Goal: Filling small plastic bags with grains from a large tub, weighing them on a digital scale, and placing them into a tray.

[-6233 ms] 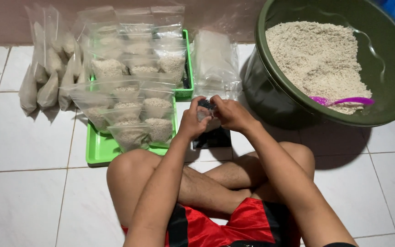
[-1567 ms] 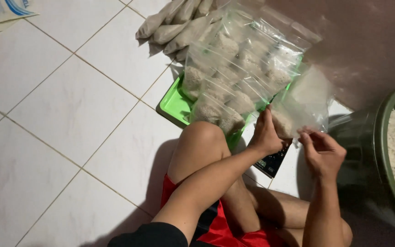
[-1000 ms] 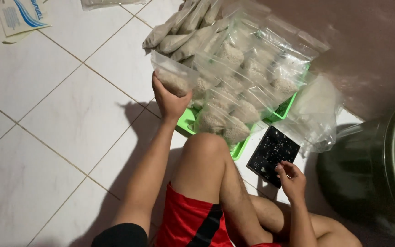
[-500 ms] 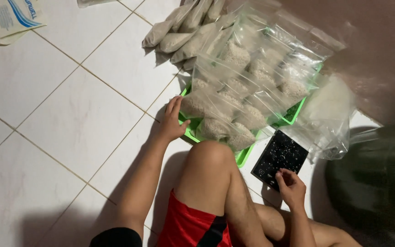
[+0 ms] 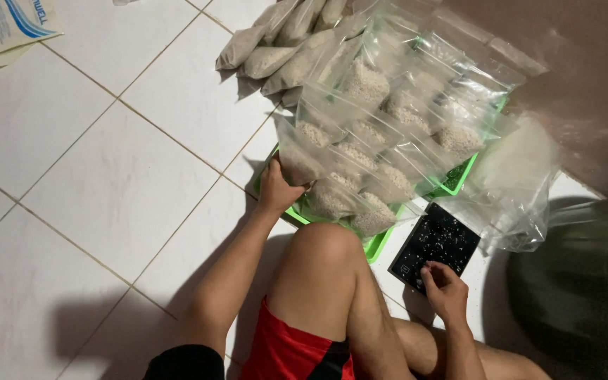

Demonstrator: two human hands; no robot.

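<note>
Left hand: the left hand (image 5: 277,190) grips the near-left edge of the green tray (image 5: 376,244) of filled rice bags (image 5: 360,165).
Right hand: the right hand (image 5: 445,288) has its fingers curled on the near edge of the black scale (image 5: 434,246).
Open room: bare white tile floor (image 5: 107,183) lies to the left.

Green tray (image 5: 378,244) – rice-filled bags (image 5: 360,151) (upright); black scale (image 5: 436,246) beside.

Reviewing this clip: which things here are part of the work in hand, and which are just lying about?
In use:
- left hand on the corner of the green tray
- filled clear bags stacked on that tray
- right hand touching the black scale
- stack of empty clear bags beside the scale

Lying about:
- printed paper packet on the tiles, top left
- dark basin at right, untouched
</note>
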